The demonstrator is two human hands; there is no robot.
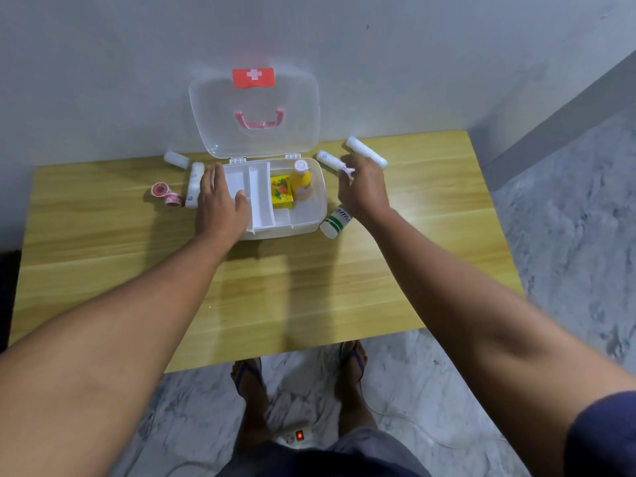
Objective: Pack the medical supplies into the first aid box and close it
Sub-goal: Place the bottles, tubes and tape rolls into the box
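The white first aid box [311,215] stands open at the back of the table, with its clear lid [220,108] leaning against the wall. Inside are a divided white tray [261,197], a yellow carton [281,193] and a yellow bottle [302,180]. My left hand [220,204] rests flat on the box's left rim, thumb over the tray. My right hand [363,187] is to the right of the box, fingertips pinching the near end of a thin white tube [328,159] that lies on the table. A green-and-white bottle [336,222] lies just below that hand.
A white roll [361,148] lies behind my right hand. Left of the box are a small white bottle [176,159], a white bandage roll [194,184] and two red tape rolls [160,190]. The wooden table [275,287] ends near my feet, beside a power strip [297,436].
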